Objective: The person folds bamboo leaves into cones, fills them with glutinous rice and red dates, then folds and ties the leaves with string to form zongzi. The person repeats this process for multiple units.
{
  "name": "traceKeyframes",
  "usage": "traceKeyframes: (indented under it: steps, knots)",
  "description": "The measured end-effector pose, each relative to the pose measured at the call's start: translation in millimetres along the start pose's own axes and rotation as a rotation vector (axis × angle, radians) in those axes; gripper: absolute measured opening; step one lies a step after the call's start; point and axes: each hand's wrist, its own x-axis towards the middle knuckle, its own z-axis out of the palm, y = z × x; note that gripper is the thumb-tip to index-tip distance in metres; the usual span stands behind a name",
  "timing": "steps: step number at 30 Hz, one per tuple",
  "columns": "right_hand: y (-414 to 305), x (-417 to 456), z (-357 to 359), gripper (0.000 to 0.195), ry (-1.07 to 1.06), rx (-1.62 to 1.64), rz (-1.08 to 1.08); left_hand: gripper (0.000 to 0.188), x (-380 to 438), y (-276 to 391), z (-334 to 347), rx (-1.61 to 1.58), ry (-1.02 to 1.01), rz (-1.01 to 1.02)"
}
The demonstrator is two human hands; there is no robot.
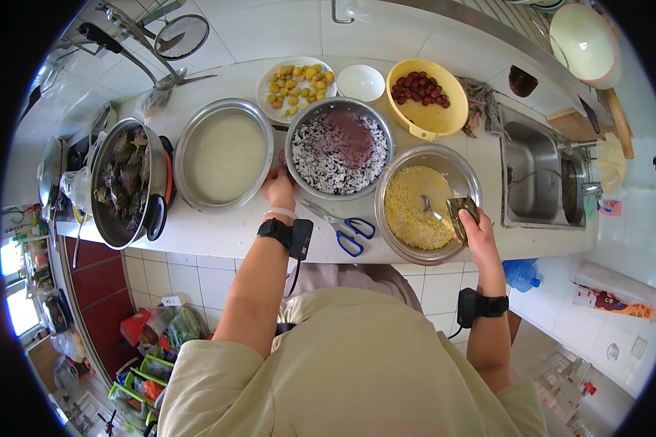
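My right hand [478,235] grips a folded dark green leaf [461,210] over the right rim of a steel bowl [462,164]. Inside that bowl, a metal spoon [431,208] rests in yellow and pale grains [410,218]. My left hand [279,188] reaches into the gap between a steel basin [185,175] of cloudy liquid and a steel bowl of black and white rice [328,153] under purplish liquid. Its fingertips are partly hidden by the bowls, so whether it holds anything does not show. Blue-handled scissors [341,226] lie on the counter just right of my left wrist.
Behind the bowls stand a plate of yellow balls [298,90], a white bowl [361,83] and a yellow basin [426,120] with red dates [420,88]. At left, a pot [156,196] contains wrapped leaf bundles [126,175]. A steel sink [533,180] is set into the counter at right.
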Motion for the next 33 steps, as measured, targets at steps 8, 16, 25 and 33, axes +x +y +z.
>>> traceKeyframes:
  steps: [8, 16, 25, 33]
  knots:
    - [-2.3, 3.3, -0.5, 0.03, 0.002, -0.007, 0.009, 0.008, -30.2, 6.3, -26.9, -0.105, -0.239, 0.166]
    - [-8.8, 5.3, 7.4, 0.032, -0.031, 0.007, 0.014, 0.005, -83.1, 68.9, -48.9, -0.167, -0.515, 0.575]
    - [-34.5, 3.6, 27.9, 0.031, -0.186, 0.326, -0.032, 0.007, -147.3, 117.7, 2.4, -0.184, -0.997, -0.052]
    - [-86.3, -5.7, 60.8, 0.027, -0.323, 0.317, -0.175, 0.003, -205.3, 28.3, 57.7, -0.174, -1.07, -0.278]
